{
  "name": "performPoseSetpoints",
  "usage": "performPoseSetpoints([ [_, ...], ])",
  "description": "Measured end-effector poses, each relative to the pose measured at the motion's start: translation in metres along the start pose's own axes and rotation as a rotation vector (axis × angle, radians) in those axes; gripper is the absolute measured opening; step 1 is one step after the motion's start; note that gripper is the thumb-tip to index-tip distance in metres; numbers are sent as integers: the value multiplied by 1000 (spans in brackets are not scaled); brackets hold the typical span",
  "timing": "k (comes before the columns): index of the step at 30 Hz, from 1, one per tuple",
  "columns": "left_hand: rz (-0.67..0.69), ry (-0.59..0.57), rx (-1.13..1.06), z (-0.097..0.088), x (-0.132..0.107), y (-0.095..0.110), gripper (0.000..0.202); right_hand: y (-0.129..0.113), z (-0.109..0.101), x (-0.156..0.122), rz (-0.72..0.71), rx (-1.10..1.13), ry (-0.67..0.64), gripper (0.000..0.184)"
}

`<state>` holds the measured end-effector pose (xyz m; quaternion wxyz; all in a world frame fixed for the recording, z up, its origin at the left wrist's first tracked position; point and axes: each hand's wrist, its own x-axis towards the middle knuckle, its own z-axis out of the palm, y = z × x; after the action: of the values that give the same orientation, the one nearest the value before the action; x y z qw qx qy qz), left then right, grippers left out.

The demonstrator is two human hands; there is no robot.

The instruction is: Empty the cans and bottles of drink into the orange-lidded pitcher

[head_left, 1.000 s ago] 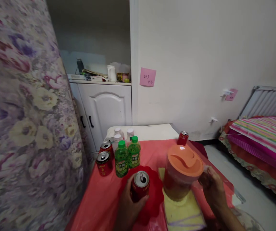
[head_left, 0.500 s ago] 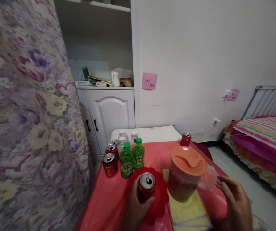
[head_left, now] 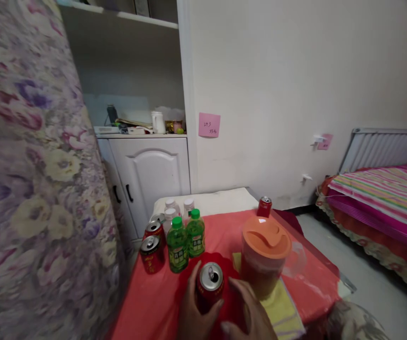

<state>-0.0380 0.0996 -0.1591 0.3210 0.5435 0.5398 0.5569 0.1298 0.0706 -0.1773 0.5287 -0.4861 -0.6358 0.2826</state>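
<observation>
An opened dark red drink can (head_left: 211, 279) stands upright over the red scalloped plate (head_left: 229, 265). My left hand (head_left: 194, 311) is wrapped round its left and near sides. Just right of the can is my right hand (head_left: 251, 314), fingers curved and apart, with nothing in it; whether a fingertip touches the can is unclear. Beyond my right hand, a clear pitcher with an orange lid (head_left: 266, 241) stands on a folded yellow cloth (head_left: 285, 309), dark liquid inside. Two green bottles (head_left: 177, 248) are behind the can to the left.
More opened cans (head_left: 152, 255) line the table's left edge, beside several white-capped bottles (head_left: 170, 213). A red can (head_left: 264, 207) stands at the back right. The red tablecloth (head_left: 220, 226) covers the table. A floral curtain (head_left: 47, 189) hangs left; a bed (head_left: 384, 189) is at right.
My right hand has left the pitcher's handle side and come across to the can. My left hand still holds the can. The view has shifted slightly right.
</observation>
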Motion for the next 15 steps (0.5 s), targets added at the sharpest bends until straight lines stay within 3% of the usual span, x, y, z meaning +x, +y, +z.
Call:
performPoseSetpoints([
  [4, -19, -11, -55, -4, 4, -3, 86, -24, 19, 23, 39, 20, -41, 76],
  [8, -56, -48, -53, -8, 7, 0, 90, -39, 23, 33, 127, 53, -55, 80],
  [15, -2, -93, -19, -6, 2, 6, 77, -51, 27, 39, 136, 110, -30, 68],
])
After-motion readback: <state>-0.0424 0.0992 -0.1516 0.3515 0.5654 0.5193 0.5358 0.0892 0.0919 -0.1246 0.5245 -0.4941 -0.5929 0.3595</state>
